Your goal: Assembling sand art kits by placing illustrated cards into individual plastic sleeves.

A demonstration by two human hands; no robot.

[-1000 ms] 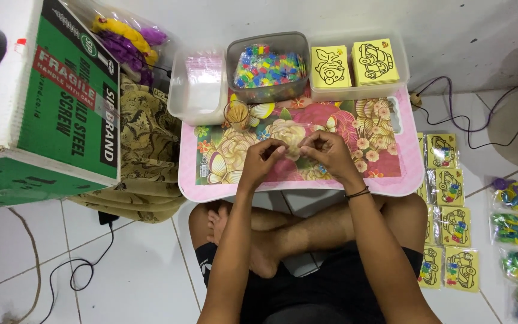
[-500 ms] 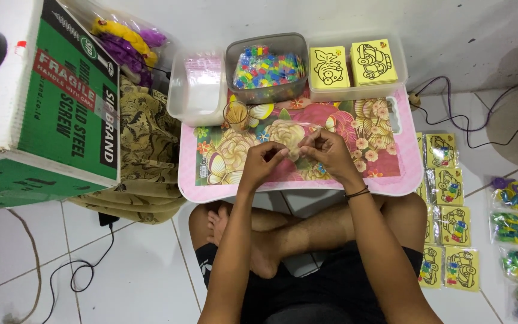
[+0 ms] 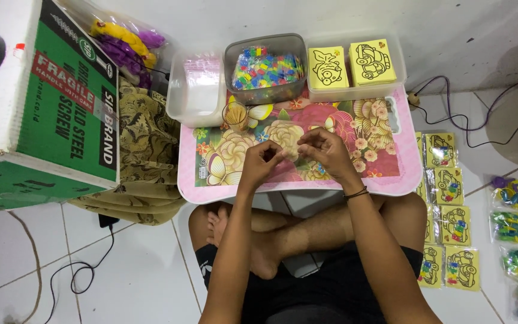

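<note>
From the head camera, both hands meet over the middle of the pink floral tray [image 3: 211, 180]: the left hand [image 3: 263, 161] is curled with fingertips pinched, the right hand [image 3: 325, 150] likewise, and they seem to be gripping something small and clear between them, perhaps a little plastic bag, though it is too small to tell for sure. Behind the tray sits the tub of coloured pieces [image 3: 265, 69], with the yellow cards [image 3: 352, 65] beside it. The risk, I'd say: a slipping pinch drops the small thing among the tray's busy flowers, where it would be hard to spot.
</note>
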